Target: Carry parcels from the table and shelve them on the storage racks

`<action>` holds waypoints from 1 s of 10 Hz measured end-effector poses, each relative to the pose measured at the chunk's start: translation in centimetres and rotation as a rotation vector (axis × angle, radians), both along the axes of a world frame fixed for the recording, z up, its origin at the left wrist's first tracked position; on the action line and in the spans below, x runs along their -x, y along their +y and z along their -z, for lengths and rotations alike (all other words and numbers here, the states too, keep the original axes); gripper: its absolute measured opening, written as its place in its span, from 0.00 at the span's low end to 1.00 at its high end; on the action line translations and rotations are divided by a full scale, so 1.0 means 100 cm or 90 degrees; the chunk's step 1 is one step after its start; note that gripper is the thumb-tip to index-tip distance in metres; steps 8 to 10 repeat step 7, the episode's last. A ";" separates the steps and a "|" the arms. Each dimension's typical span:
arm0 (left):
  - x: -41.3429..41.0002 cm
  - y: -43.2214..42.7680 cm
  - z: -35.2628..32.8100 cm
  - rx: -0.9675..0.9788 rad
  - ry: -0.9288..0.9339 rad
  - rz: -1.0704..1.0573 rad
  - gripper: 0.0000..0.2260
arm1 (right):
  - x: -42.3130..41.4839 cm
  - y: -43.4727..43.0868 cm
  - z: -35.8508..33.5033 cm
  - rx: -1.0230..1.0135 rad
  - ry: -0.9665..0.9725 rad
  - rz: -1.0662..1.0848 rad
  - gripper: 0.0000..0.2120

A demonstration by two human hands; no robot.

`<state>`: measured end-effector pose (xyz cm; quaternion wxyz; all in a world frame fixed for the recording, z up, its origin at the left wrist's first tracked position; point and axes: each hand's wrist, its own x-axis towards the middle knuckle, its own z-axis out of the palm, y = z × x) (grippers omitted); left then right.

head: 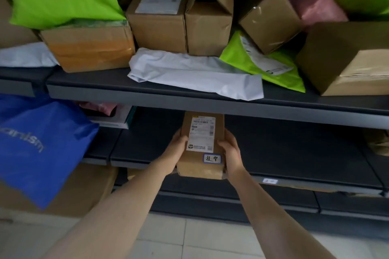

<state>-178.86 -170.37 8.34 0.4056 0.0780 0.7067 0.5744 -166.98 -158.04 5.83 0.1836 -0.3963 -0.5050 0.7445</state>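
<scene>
Both arms extended; left hand (pixel 176 147) and right hand (pixel 231 151) clamp the long sides of a labelled cardboard parcel (pixel 201 144), over the middle shelf's (pixel 294 153) front edge, far end under the upper shelf (pixel 147 92).

Small brown cardboard parcel (pixel 201 145), oblong, long axis pointing into rack. White printed shipping label on top face, small blue-bordered handwritten sticker near front end. Held level between left hand (pixel 175 149) and right hand (pixel 230 151), far end over dark grey middle shelf (pixel 294 153).
</scene>
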 end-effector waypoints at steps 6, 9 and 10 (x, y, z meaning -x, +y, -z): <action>0.085 0.070 0.007 0.167 0.358 0.026 0.16 | 0.083 0.064 -0.004 -0.196 -0.124 0.020 0.10; 0.086 0.054 -0.015 0.052 0.410 -0.034 0.15 | 0.065 0.058 -0.019 -0.196 -0.005 0.116 0.11; 0.086 0.054 -0.015 0.052 0.410 -0.034 0.15 | 0.065 0.058 -0.019 -0.196 -0.005 0.116 0.11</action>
